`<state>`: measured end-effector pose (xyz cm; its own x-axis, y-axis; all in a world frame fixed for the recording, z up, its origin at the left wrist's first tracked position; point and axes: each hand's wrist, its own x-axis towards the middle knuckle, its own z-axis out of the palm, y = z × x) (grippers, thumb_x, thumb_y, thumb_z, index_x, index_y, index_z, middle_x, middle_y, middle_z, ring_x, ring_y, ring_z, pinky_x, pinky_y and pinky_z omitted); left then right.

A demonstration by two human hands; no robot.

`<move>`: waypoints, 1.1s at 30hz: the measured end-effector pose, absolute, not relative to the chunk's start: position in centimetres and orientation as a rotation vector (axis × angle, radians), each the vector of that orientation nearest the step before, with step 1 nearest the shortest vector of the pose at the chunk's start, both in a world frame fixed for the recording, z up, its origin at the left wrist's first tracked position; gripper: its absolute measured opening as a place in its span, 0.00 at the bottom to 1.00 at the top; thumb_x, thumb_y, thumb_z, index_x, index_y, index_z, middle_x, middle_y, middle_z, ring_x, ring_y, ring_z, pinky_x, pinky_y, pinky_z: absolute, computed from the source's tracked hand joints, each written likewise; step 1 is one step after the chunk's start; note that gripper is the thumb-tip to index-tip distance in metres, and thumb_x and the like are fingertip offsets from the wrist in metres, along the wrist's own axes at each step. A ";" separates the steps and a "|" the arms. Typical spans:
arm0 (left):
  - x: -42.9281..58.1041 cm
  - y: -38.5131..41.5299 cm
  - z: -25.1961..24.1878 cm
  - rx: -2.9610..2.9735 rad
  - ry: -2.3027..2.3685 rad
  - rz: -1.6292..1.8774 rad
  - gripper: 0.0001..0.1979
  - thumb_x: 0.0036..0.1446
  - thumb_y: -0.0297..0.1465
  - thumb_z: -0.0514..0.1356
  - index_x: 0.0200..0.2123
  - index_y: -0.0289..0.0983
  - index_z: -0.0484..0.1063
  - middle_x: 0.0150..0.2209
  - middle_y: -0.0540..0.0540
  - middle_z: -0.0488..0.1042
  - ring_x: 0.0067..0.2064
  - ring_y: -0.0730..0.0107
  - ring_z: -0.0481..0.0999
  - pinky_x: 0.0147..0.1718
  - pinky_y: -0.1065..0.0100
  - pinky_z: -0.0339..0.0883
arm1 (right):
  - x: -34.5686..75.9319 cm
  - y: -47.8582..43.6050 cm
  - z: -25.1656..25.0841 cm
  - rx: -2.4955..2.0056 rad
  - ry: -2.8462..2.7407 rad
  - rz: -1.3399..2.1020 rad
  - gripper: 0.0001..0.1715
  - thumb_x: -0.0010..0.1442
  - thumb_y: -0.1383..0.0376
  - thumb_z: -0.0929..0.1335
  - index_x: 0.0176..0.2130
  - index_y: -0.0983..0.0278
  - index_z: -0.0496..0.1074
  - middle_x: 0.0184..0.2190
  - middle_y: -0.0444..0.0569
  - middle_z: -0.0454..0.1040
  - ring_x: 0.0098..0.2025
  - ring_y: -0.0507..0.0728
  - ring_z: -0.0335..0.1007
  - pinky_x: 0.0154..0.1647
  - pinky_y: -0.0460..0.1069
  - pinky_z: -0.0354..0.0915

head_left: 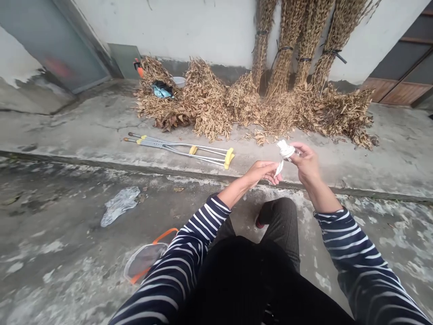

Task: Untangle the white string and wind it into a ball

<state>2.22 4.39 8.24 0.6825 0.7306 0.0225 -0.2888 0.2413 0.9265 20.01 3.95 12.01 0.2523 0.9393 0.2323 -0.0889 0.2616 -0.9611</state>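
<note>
A bunched white strip with thin dark lines [286,149], which looks like cloth tape or ribbon, is gripped by my right hand [307,164]. Its loose end hangs down to the left, pinched between the thumb and fingers of my left hand [263,173]. Both hands are held out in front of me, a short way apart, above the edge of the concrete step. Whether the strip is wound on anything cannot be seen.
A pair of crutches with yellow pads [182,150] lies on the concrete ledge [84,117]. Dried plants [208,101] are heaped along the wall, with tied bundles [286,49] upright behind. A crumpled plastic sheet [121,205] and an orange-trimmed clear bag [145,262] lie on the lower ground.
</note>
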 end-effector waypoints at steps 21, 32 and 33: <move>3.9 4.9 7.1 1.391 0.909 1.039 0.07 0.60 0.26 0.59 0.31 0.32 0.77 0.27 0.51 0.77 0.24 0.80 0.68 0.24 0.77 0.61 | 17.7 3.3 12.4 -1.082 -0.977 1.072 0.24 0.34 0.62 0.83 0.34 0.60 0.79 0.31 0.44 0.79 0.31 0.54 0.74 0.33 0.51 0.76; 2.5 6.2 7.4 1.274 1.052 0.766 0.11 0.58 0.18 0.56 0.25 0.32 0.72 0.21 0.51 0.73 0.20 0.81 0.69 0.21 0.78 0.59 | 17.2 2.7 12.0 -1.013 -0.895 1.035 0.22 0.33 0.63 0.82 0.32 0.59 0.79 0.32 0.43 0.81 0.33 0.54 0.75 0.31 0.48 0.75; 2.4 6.6 7.2 1.300 1.074 0.776 0.12 0.59 0.20 0.57 0.24 0.32 0.72 0.21 0.51 0.73 0.20 0.81 0.70 0.21 0.78 0.58 | 17.1 2.6 11.9 -1.004 -0.895 1.041 0.22 0.34 0.63 0.82 0.32 0.58 0.79 0.33 0.43 0.81 0.33 0.54 0.75 0.31 0.48 0.75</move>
<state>2.42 6.65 7.15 0.3471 0.9204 -0.1800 0.1184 0.1474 0.9820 17.13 2.55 11.92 0.2641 0.9577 0.1138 -0.2558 0.1834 -0.9492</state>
